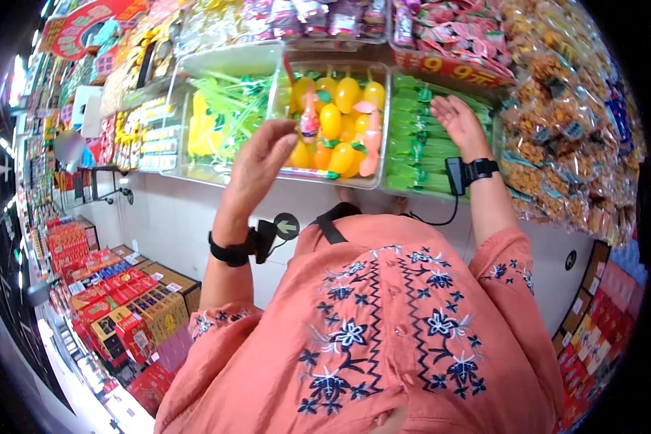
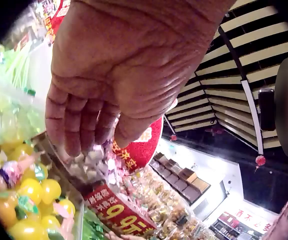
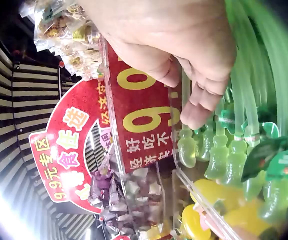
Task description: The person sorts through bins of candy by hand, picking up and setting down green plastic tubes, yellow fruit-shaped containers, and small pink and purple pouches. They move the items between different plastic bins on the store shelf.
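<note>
1. Filling the lower centre of the head view: an embroidered coral shirt, worn by the person.
2. Left hand, left of centre: fingers loosely bent, thumb near them, nothing seen in its grasp. It is at the near left edge of the yellow pieces; contact cannot be confirmed.
3. Right hand, upper right: palm part-turned up, fingers parted and slightly bent, no item seen held. It is over the green pieces; whether the fingertips touch them cannot be told.
4. Yellow pieces, upper centre: heaped in a clear tub, with a red-and-blue wrapped piece and pink pieces among them.
5. Handling, in my judgement: approach from above, clear of the tub walls. Pinch one piece lightly round its body and part it from its neighbours before lifting; the long green stems could snag.
6. Beyond, at the upper right: a red price sign, then pink packets.
</note>
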The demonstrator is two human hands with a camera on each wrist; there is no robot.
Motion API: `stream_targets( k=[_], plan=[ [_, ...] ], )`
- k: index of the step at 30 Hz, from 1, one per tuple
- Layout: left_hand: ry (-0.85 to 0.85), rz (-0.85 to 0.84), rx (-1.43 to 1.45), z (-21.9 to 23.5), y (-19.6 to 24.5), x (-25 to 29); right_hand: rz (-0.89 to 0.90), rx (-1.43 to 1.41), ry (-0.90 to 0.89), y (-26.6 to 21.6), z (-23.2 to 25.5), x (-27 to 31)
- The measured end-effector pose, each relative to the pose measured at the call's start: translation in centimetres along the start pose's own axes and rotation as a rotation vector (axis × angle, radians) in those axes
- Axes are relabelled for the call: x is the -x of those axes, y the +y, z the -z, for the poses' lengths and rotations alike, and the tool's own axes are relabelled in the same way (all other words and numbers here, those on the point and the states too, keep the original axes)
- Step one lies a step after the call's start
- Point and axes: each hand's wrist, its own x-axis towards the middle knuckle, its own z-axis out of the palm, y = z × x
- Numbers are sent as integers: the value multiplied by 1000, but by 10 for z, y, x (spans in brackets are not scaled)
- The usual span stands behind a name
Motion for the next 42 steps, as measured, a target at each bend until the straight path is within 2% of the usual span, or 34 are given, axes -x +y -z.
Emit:
stream_targets(
  k=[2,3,5,8,11,12,15,19,21,22,23,26,27,28,29,32,33,34,37,41,42],
  plan=[
    [51,-12,47,17,-4,-11,17,40,25,-20,8,-1],
    [91,35,-44,66,4,-4,17,24,17,14,-21,-2],
    [122,51,-92,93,-10,-21,66,127,49,-3,-28,6],
    [111,139,-210,119,-19,-46,32,169,71,-6,-25,6],
    [-73,156,-436,129,-43,-72,-11,215,59,-4,-29,17],
    [-127,94,-453,129,-57,-81,-24,231,48,-2,-33,23],
    [-289,-4,-835,124,-84,-109,-28,201,-24,5,-55,50],
    [-331,-65,-971,113,-107,-125,-44,236,-71,20,-78,82],
    [-328,-21,-923,109,-115,-130,-52,246,-78,26,-90,95],
    [-358,59,-923,107,-117,-133,-56,255,-79,29,-95,102],
    [-336,20,-915,106,-123,-134,-62,264,-86,32,-99,105],
    [-341,85,-637,113,-96,-115,-118,334,-155,42,-109,118],
    [-328,61,-610,116,-83,-107,-137,365,-177,44,-114,123],
    [-306,121,-593,127,-91,-107,-159,395,-203,45,-118,127],
    [-241,137,-522,131,-71,-93,-180,432,-224,47,-121,129],
    [-83,41,-526,141,-25,-64,-232,589,-292,51,-137,136],
    [-58,126,-457,132,11,-49,-245,599,-309,53,-143,140],
    [-51,136,-351,127,27,-40,-257,613,-331,56,-149,141],
    [-4,72,-182,77,65,-19,-220,614,-410,57,-162,142],
    [-252,105,-5,-29,57,-17,-56,563,-438,36,-184,160],
    [-263,76,-8,-51,49,-20,-8,542,-450,33,-185,161]
  ],
)
